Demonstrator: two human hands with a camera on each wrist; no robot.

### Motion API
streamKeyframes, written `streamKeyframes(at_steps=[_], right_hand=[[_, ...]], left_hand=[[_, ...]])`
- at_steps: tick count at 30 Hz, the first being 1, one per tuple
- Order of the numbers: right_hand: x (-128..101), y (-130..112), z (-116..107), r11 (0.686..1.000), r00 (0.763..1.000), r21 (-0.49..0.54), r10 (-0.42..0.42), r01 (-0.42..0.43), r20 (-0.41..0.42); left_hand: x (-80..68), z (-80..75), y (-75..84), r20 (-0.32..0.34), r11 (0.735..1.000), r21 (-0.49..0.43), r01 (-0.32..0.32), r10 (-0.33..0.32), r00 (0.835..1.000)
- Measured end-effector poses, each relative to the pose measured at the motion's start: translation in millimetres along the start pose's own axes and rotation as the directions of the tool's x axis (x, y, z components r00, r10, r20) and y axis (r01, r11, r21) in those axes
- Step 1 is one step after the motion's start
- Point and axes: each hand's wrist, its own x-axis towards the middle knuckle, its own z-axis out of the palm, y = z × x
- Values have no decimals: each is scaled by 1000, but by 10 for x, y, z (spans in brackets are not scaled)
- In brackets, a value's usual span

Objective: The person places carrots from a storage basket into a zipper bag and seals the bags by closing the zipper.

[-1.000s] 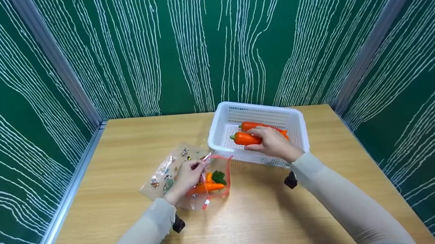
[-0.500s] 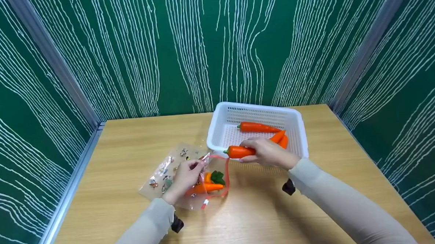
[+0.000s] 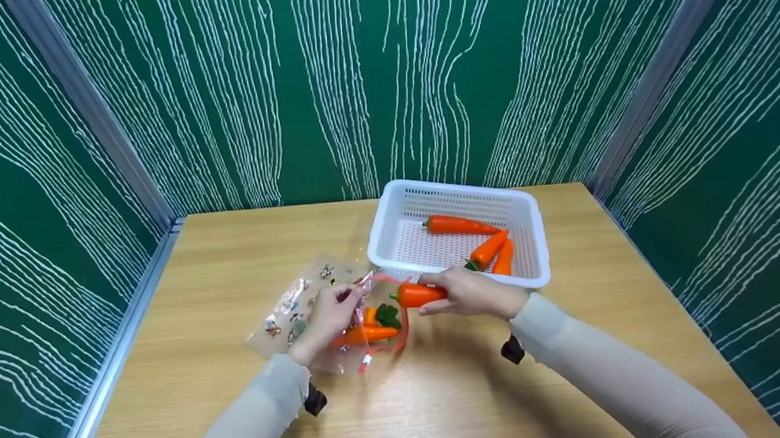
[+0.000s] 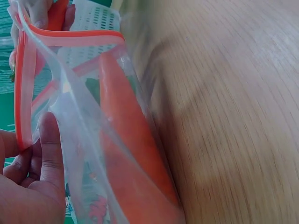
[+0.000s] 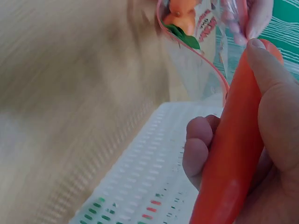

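My left hand (image 3: 331,312) pinches the edge of a clear zip bag (image 3: 279,326) with a red seal strip and small printed figures. The bag lies on the table with its mouth open to the right. Inside it are orange carrots (image 3: 375,333), one with a dark green leafy top (image 3: 386,315). In the left wrist view a carrot (image 4: 133,135) shows through the plastic. My right hand (image 3: 477,293) grips another orange-red carrot (image 3: 418,295), its green stem end pointing left at the bag's mouth. In the right wrist view the thumb lies along this carrot (image 5: 233,130).
A white perforated basket (image 3: 468,189) stands behind the right hand, with one carrot (image 3: 459,224) along its back and two more carrots (image 3: 489,247) near its front right. Green panels (image 3: 332,90) with white lines enclose the wooden table (image 3: 266,237).
My right hand has lifted the carrot out of the basket and brought it left and toward me, to the bag's mouth. The left hand keeps its hold on the bag.
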Motion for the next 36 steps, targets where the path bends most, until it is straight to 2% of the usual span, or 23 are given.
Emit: streamKeyframes(at_steps=[4, 8, 15, 29, 36], right_hand=[[5, -24, 66, 1000, 1000, 18, 8, -9, 23], [18, -54, 139, 1000, 1000, -1, 14, -14, 7], [13, -153, 205, 1000, 1000, -17, -16, 16, 17], [97, -271, 319, 997, 997, 4, -79, 79, 18], [164, -329, 370, 997, 996, -6, -79, 79, 36]], left_hand=[[16, 6, 16, -11, 1000, 13, -12, 12, 1000], [16, 10, 16, -16, 1000, 11, -12, 13, 1000], [26, 21, 17, -30, 998, -35, -52, 51, 998], [-4, 13, 63, -11, 999, -43, -6, 5, 1000], [7, 28, 56, -11, 999, -44, 4, -5, 1000]])
